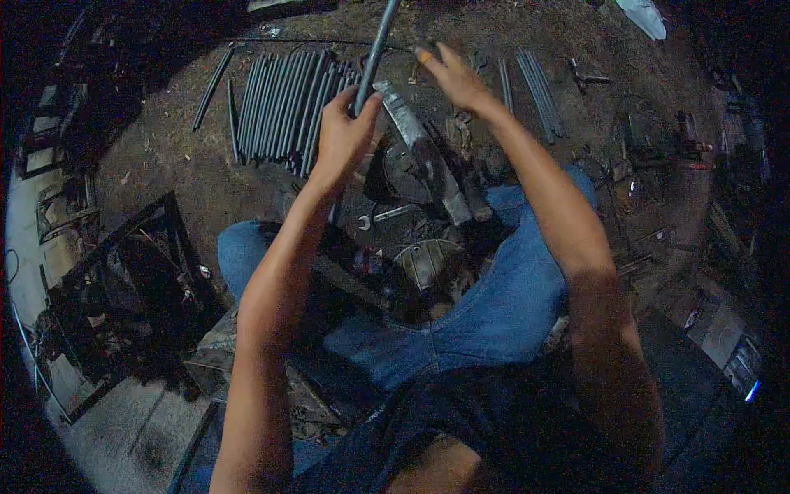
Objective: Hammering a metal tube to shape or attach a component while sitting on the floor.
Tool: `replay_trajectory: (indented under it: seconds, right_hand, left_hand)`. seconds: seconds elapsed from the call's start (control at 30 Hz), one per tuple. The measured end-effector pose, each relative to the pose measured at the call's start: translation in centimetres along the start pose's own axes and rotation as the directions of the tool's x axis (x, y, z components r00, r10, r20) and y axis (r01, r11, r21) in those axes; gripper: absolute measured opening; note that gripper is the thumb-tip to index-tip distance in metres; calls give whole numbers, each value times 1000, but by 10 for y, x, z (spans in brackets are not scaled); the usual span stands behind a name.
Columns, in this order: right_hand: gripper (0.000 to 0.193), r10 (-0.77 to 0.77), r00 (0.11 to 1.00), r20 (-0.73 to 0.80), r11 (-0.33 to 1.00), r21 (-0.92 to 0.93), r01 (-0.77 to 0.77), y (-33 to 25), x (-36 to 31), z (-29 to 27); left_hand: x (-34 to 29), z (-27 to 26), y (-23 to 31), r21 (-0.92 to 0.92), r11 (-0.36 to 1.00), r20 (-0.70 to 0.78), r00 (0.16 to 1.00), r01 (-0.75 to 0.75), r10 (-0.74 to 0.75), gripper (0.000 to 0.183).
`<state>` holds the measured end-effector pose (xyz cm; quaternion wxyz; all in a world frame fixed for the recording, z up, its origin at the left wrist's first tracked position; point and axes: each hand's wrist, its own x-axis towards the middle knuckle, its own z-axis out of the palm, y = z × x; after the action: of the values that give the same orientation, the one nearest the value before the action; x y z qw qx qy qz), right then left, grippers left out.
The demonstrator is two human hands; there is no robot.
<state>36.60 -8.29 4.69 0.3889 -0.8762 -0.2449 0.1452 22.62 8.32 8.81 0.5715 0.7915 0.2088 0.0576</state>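
My left hand (346, 136) is closed around a long grey metal rod (376, 53), which slants up past the top edge of the view. Below the fist the forearm covers part of the rod. To the right, my right hand (454, 81) is held in the air with its fingers apart and nothing in it; an orange band circles one finger. Under and between the hands lies a dark machine with a pale, worn metal bar (420, 148) and a ribbed rounded housing (426, 262). Several similar rods (284, 107) lie side by side on the ground beyond my left hand.
An open-ended wrench (385, 216) rests by the machine, between my jean-clad legs (506, 284). More rods (539, 95) lie at the far right, near a T-shaped metal piece (588, 78). A dark metal frame (119, 288) stands at the left. Much of the surroundings is in shadow.
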Motion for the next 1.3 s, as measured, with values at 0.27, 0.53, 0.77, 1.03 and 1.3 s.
replay_trajectory:
  seconds: [0.27, 0.53, 0.77, 1.03, 1.3]
  right_hand:
    - [75, -88, 893, 441, 185, 889, -420, -27, 0, -12]
    - [68, -197, 871, 451, 24, 890, -455, -49, -5, -18]
    - [61, -709, 665, 232, -307, 748, -589, -53, -11, -19]
    - [50, -156, 910, 385, -103, 910, -402, -70, -19, -24]
    - [55, -176, 910, 376, 23, 926, -378, -74, -25, -28]
  left_hand:
    - [-6, 14, 12, -40, 997, 127, 990, 62, -56, 29]
    - [-13, 32, 3, -145, 939, 403, 885, 311, -231, 34]
    - [-24, 41, 1, -203, 951, 448, 886, 233, -122, 26]
    - [-26, 42, 1, -233, 913, 505, 844, 334, -180, 26]
    - [-29, 53, -6, -255, 931, 437, 890, 263, -132, 27]
